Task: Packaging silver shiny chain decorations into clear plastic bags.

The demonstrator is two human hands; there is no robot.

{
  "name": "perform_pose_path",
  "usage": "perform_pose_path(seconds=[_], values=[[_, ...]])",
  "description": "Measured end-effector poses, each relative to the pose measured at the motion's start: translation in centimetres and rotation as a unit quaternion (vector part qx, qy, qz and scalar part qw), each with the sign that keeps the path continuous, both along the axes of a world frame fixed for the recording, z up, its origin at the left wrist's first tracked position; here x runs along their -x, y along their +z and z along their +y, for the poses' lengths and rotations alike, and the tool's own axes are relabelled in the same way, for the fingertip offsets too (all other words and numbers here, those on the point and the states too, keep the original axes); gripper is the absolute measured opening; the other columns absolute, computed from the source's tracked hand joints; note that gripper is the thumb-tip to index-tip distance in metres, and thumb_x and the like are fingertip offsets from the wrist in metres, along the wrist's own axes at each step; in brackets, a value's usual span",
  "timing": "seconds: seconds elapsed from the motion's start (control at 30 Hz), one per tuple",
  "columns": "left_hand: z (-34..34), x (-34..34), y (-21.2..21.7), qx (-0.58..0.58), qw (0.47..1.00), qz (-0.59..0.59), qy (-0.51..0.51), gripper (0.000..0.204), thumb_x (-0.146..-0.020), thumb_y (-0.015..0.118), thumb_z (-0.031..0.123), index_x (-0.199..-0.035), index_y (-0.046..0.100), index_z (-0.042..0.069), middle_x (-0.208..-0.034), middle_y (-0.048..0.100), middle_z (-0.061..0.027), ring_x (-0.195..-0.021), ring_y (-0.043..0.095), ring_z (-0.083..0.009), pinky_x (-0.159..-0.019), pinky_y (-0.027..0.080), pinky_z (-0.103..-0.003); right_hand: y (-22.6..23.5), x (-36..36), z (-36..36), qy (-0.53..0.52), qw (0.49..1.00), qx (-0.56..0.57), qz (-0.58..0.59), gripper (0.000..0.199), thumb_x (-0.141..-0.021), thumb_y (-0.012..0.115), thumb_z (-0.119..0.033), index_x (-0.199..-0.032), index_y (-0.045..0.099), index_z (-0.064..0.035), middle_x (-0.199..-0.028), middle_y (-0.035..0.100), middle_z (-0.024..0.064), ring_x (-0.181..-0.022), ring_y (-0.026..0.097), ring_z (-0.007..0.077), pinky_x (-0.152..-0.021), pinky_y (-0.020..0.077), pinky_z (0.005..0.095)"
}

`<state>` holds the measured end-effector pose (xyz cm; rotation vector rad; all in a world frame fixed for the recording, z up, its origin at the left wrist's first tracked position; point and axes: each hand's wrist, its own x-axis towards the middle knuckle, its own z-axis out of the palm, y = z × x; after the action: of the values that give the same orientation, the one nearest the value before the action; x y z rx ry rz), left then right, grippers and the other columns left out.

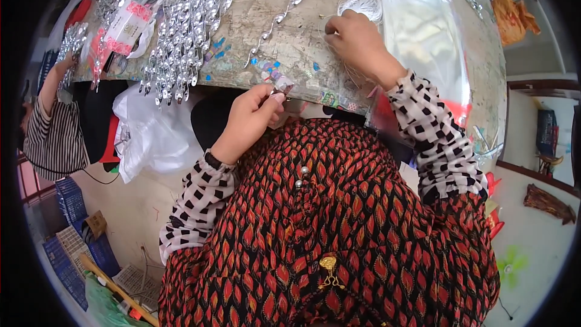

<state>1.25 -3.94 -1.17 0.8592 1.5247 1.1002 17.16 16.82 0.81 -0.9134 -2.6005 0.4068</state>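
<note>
Left hand (251,115): a small shiny piece (282,84) is being pinched tight in the fingers.
Right hand (357,39): white threads (361,5) are being picked, fingers narrow, on the surface (290,30).
Tip: one thread should be pulled slowly.

We only get one view here, a fisheye head cam looking steeply down from above onto the worn table (290,18) edge and our own lap. It sits pretty close, facing forward over the tabletop, and straight lines bend hard toward the dark round rim.
</note>
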Motion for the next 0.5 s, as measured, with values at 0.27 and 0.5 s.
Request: perform_pose_path(seconds=[0.27, 0.5], values=[[-0.2, 2.2, 0.9, 0.014, 0.996, -0.087, 0.007, 0.012, -0.088, 0.061, 0.019, -0.089, 0.058, 0.008, -0.068, 0.052, 0.0057, -0.055, 0.044, -0.002, -0.05, 0.035, -0.018, -1.8, 2.9, -1.6, 0.009, 0.988, -0.066, -0.136, 0.013, -0.078, 0.062, -0.015, -0.085, 0.064, -0.0039, -0.09, 0.059, 0.0165, -0.086, 0.056, 0.0357, -0.077, 0.0458, 0.0437], [2.2, 3.5, 2.6, 0.048, 0.996, -0.073, 0.002, 0.019, -0.081, 0.067, 0.02, -0.094, 0.061, 0.007, -0.069, 0.052, 0.0069, -0.051, 0.039, -0.0016, -0.046, 0.03, -0.019, 1.2, 2.1, -0.9, 0.004, 0.873, 0.45, 0.187, 0.012, -0.086, 0.062, -0.016, -0.09, 0.058, -0.0056, -0.083, 0.062, 0.0006, -0.076, 0.054, 0.0069, -0.064, 0.0405, 0.0229]])
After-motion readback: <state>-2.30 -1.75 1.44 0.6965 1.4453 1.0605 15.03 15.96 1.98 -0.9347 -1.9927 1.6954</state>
